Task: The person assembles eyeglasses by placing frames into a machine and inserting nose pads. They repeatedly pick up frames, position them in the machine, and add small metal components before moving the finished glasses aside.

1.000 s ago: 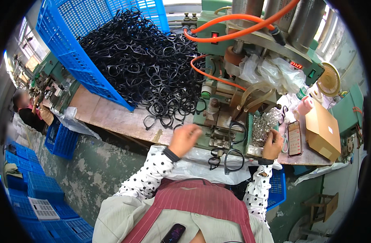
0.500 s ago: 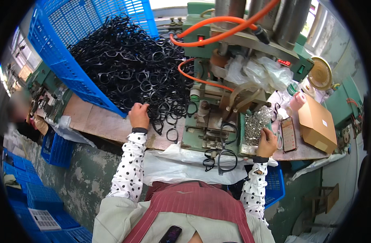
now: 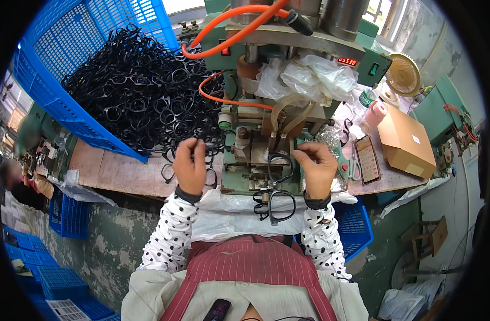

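Note:
My left hand point(image 3: 190, 167) hovers over the front of a heap of black eyeglass frames point(image 3: 143, 101), thumb and forefinger drawn together; what they hold, if anything, is hidden. Beside that hand a loose frame lies on the table. My right hand point(image 3: 318, 167) is at the right side of the green press point(image 3: 237, 183), fingers pinched towards its middle; anything between them is too small to name. A black eyeglass frame point(image 3: 282, 207) hangs over the press's front edge, between my hands. Small shiny metal pieces point(image 3: 328, 135) lie behind my right hand.
A tilted blue crate point(image 3: 90, 125) holds the heap at left. Scissors point(image 3: 354, 168), a phone point(image 3: 368, 160), a pink bottle point(image 3: 374, 113) and a cardboard box point(image 3: 405, 142) stand or lie at right. An orange hose point(image 3: 223, 24) arches over the press. Below sits a blue basket point(image 3: 354, 230).
My right hand has come away from the metal pieces, leftward to the press. My left hand has shifted right, towards the loose frames. The whole view has moved slightly.

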Demonstrator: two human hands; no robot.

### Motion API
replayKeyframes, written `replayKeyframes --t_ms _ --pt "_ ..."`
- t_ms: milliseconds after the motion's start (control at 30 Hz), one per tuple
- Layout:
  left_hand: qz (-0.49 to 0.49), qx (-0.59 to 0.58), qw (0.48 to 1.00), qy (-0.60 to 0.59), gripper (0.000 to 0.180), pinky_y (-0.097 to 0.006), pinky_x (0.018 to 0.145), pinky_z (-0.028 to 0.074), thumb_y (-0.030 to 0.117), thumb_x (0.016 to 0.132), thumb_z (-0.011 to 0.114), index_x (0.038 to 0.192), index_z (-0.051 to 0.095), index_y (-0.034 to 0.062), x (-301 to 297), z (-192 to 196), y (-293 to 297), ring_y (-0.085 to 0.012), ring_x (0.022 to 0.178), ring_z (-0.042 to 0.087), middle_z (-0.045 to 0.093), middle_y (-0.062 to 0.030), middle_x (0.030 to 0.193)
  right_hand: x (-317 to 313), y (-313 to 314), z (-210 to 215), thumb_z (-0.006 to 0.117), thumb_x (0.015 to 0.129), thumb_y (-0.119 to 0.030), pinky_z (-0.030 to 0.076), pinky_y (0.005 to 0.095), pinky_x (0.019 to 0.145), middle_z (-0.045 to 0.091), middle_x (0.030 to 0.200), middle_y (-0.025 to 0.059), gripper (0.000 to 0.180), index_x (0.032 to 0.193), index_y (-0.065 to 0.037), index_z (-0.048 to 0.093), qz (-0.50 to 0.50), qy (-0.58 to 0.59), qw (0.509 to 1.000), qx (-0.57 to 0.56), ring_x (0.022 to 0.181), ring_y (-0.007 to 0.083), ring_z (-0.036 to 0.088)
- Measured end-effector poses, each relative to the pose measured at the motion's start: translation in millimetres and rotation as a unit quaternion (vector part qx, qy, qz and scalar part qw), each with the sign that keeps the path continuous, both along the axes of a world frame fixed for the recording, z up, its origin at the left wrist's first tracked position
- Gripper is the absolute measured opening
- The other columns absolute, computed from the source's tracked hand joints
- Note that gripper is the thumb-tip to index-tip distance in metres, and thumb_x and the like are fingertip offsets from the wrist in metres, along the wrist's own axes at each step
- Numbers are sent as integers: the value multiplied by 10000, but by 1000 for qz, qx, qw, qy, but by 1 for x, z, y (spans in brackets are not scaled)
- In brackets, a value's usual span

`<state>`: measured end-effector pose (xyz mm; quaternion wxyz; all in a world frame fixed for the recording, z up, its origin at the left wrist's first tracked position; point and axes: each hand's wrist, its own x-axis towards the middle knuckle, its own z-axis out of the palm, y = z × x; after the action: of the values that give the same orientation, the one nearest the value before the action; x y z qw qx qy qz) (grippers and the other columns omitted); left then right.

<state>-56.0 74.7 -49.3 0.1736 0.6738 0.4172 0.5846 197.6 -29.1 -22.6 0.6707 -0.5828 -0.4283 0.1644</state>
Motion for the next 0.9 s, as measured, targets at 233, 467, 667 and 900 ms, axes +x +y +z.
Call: replayKeyframes --t_ms 233,467,667,900 --pt "-115 72 991 17 132 -296 669 460 116 927 611 1001 606 7 33 62 -41 -238 731 582 617 -123 863 -15 8 -4 745 763 -20 467 295 789 662 874 90 148 910 -24 728 1 3 999 32 844 198 610" --pt "-151 -34 982 -108 175 -221 638 460 163 961 602 995 599 -8 55 102 -27 -81 706 572 634 -34 840 -29 8 -6 767 725 -11 461 303 787 636 863 82 159 874 -32 717 -17 -15 998 56 839 202 588" --pt "-147 -12 985 -93 148 -223 653 475 133 961 594 987 593 -13 51 101 -34 -94 745 609 639 -42 847 -40 16 -4 829 658 -48 461 315 757 590 850 69 290 907 -37 680 -83 -125 985 81 828 206 561" --pt "-217 -80 964 -131 125 -212 665 475 126 965 586 978 591 2 45 107 -19 -77 770 607 624 -4 862 -48 32 -13 800 686 4 510 298 725 611 895 90 445 1074 -4 582 -25 34 994 98 831 201 630"
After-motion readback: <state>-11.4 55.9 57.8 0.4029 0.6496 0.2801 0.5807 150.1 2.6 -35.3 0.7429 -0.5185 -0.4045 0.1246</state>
